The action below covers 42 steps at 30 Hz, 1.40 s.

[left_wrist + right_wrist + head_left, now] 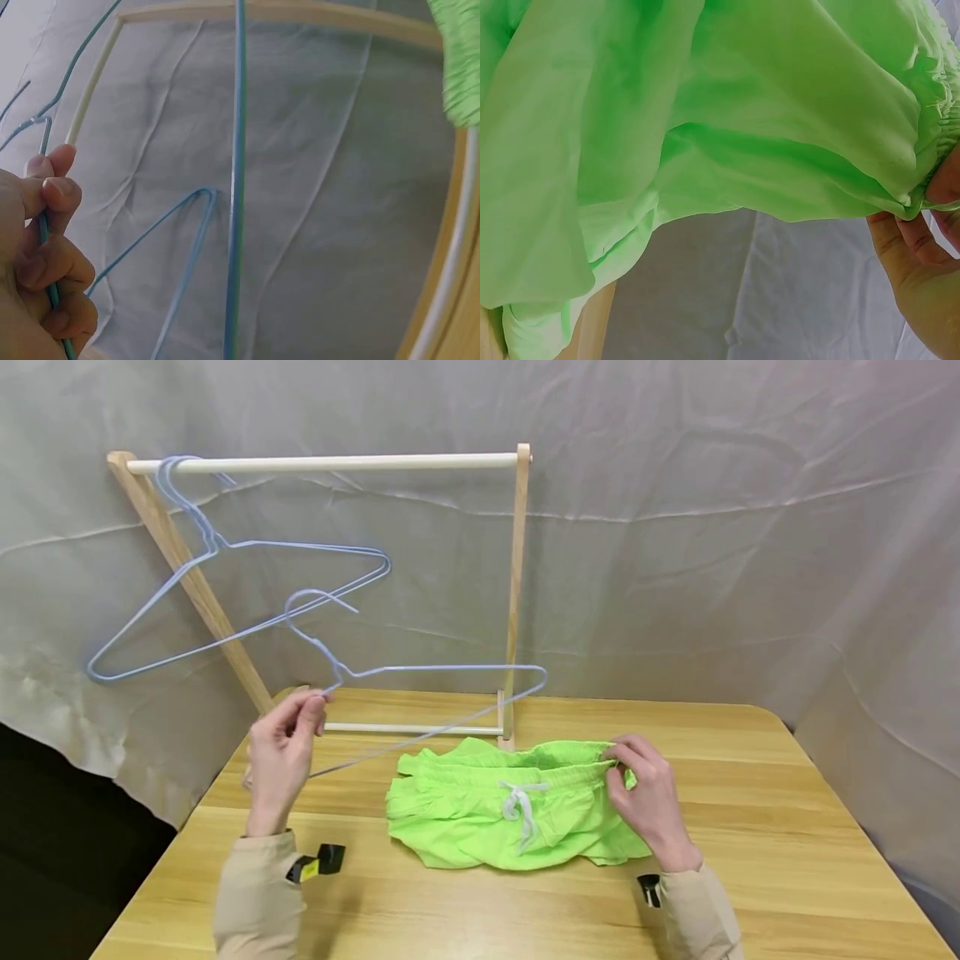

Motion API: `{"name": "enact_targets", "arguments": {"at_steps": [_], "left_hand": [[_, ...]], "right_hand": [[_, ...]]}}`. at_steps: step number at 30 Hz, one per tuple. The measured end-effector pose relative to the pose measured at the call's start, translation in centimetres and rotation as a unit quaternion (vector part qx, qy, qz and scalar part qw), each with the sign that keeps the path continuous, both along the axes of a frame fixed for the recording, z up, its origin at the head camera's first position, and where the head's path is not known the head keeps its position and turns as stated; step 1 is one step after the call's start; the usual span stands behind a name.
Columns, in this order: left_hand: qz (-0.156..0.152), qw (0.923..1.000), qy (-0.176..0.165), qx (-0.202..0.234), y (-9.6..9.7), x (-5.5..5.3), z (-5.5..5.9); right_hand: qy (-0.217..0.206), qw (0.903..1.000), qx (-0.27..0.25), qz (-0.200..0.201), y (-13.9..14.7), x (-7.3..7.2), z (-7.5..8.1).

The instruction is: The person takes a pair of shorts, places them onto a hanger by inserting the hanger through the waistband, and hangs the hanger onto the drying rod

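In the head view my left hand (pixel 285 752) grips a blue wire hanger (pixel 450 667) by its left shoulder, with the hook up and the far end reaching over the table to the right. The left wrist view shows the fingers curled round the wire (pixel 46 247). Bright green shorts (pixel 465 827) with a white drawstring (pixel 519 810) lie bunched on the table, waistband toward the rack. My right hand (pixel 648 793) pinches the right end of that elastic waistband; in the right wrist view the fabric (pixel 780 112) drapes down from the fingers.
A wooden rack (pixel 517 568) with a white top rail (pixel 375 462) stands at the back left of the table (pixel 750 827). Blue hangers (pixel 150 602) hang near the rail's left end. Grey cloth (pixel 712 568) forms the backdrop behind.
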<state>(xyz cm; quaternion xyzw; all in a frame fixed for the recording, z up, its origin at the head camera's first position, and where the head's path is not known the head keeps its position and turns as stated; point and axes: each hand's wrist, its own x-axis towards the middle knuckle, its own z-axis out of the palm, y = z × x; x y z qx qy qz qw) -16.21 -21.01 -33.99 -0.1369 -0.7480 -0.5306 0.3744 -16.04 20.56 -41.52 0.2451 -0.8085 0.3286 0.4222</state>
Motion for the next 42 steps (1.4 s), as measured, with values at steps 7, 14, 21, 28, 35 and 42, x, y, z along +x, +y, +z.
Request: {"name": "enact_targets", "arguments": {"at_steps": [7,14,21,28,35,42], "left_hand": [[0.001,0.9986,0.015,-0.051,2.3,0.0,-2.5],[0.023,0.9959,0.006,-0.088,3.9,-0.1,-3.6],[0.030,0.9954,0.007,-0.091,4.2,-0.1,-3.8],[0.016,0.9951,0.018,-0.096,4.1,-0.4,-3.9],[0.013,0.9937,0.023,-0.109,4.5,-0.5,-3.9],[0.002,0.9898,0.034,-0.139,5.1,-0.9,-4.4]], "right_hand": [[0.008,0.9999,0.003,-0.010,0.3,-0.1,0.0],[0.007,1.0000,0.006,-0.003,0.3,-0.1,0.0],[0.000,1.0000,0.006,-0.001,0.3,-0.1,-0.1],[-0.003,1.0000,0.008,0.000,0.3,-0.2,-0.1],[0.004,0.9998,0.014,0.012,0.4,-0.1,0.0],[0.006,0.9988,0.026,0.042,0.2,-0.1,0.1]]}}
